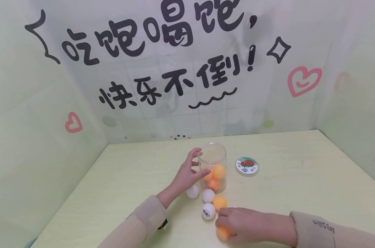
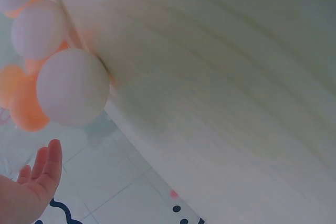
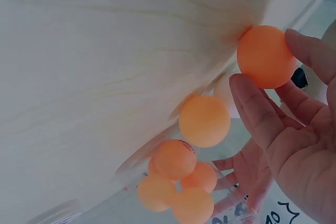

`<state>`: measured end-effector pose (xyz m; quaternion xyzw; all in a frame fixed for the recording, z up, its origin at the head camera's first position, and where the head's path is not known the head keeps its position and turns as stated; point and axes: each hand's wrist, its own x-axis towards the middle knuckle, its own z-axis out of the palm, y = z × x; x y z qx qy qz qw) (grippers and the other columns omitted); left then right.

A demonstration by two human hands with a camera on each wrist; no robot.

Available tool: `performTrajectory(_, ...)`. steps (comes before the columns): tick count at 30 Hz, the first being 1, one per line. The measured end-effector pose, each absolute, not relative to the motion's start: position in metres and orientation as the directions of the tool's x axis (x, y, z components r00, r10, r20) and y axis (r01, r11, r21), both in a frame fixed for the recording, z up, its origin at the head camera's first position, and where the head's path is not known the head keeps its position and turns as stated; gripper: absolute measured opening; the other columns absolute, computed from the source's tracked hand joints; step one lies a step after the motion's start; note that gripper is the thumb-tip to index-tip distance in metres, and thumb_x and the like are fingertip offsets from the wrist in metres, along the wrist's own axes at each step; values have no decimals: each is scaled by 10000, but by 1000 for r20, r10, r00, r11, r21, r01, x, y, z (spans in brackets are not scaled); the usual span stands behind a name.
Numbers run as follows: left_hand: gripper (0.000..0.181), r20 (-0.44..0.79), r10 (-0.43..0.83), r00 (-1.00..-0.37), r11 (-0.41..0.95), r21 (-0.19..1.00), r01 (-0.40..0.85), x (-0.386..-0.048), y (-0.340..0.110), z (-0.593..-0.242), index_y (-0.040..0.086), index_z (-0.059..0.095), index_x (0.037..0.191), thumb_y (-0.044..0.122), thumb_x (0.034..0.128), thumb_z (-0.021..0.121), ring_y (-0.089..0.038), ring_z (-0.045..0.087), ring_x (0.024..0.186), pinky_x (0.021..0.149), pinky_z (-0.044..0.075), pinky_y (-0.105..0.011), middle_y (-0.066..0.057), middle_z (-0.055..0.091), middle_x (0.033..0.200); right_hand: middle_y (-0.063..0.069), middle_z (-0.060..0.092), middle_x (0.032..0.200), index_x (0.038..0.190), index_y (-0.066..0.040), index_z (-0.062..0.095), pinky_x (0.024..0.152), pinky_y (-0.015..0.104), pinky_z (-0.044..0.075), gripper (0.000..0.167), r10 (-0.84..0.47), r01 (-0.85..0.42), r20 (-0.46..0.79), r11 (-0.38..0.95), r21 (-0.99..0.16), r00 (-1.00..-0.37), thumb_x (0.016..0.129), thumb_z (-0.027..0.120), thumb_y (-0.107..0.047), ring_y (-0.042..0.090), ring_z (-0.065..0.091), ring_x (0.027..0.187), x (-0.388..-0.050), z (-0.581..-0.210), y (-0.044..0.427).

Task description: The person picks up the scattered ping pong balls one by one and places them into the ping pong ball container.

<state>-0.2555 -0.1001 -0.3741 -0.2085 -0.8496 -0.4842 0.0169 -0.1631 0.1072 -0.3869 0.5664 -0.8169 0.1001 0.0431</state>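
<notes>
A clear plastic jar stands upright with its top uncovered and several orange table tennis balls inside. My left hand holds its left side, thumb across the front and fingers at the far side. Nearer the table's front edge, my right hand grips an orange table tennis ball between thumb and fingers, low at the tabletop. Between the hands lie white balls and another orange ball. One more white ball sits below the left wrist.
Right of the jar, a round lid with a printed label lies flat on the pale wooden table. Walls covered with printed film enclose the back and sides. A small dark object shows at the left sleeve.
</notes>
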Motion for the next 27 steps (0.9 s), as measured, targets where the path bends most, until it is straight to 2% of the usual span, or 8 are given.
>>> performTrajectory(6,707,233,344,-910,442,814,376,-256,-100,-375,245,274,1370,321,807,694,-294,519,1096,805,470,-354,-88,401,1395,-121,429,793,916,-152,588,589,48,279,262,-922,-940,187,324,-109,-340,687,714,-132,-38,358,635,-163,-387,110)
performTrajectory(12,704,236,347,-908,436,816,379,-255,-100,-374,245,275,1371,323,809,692,-295,518,1098,804,470,-355,-86,402,1395,-86,503,873,958,-132,590,650,59,355,315,-911,-947,256,305,-103,-322,680,736,-128,-17,451,716,-165,-379,116)
performTrajectory(19,702,247,346,-905,435,813,388,-256,-101,-375,247,275,1369,321,809,692,-298,521,1094,794,473,-351,-92,405,1393,-85,520,908,1015,-112,582,669,83,391,318,-889,-923,264,326,-205,-373,722,701,-77,-13,476,756,-169,-364,125)
performTrajectory(27,703,252,338,-907,435,813,388,-257,-101,-377,251,275,1367,320,807,694,-299,525,1089,791,476,-348,-92,412,1389,-91,521,888,992,-127,574,659,78,395,306,-859,-912,317,347,-217,-403,721,687,-40,-7,474,749,-177,-350,132)
